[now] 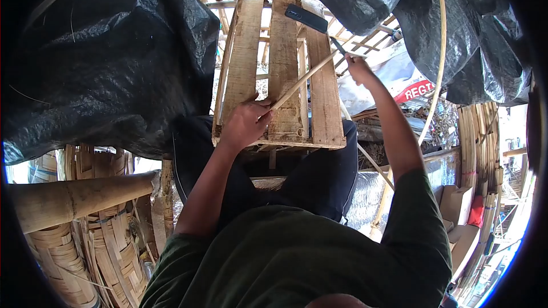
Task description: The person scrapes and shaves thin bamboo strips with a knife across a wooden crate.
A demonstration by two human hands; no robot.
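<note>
My left hand (246, 123) rests on the near part of the slatted wooden bench (323, 91), its fingers closed around the lower end of a thin bamboo strip (305, 79). The strip slants up to the right across the slats. Beyond the bench's right edge, my right hand (358, 69) grips a knife (338, 45), its dark blade pointing up and left. The blade lies close to the strip's far end; I cannot tell whether they touch. A dark phone (306, 18) lies across the far end of the slats.
Black plastic sheeting (108, 68) hangs left, above and right. A thick bamboo pole (85, 198) crosses the left side, with woven bamboo (111, 245) below. Bundled bamboo strips (476, 148) and cardboard boxes (456, 205) stand at right. A long thin strip (438, 51) hangs at upper right.
</note>
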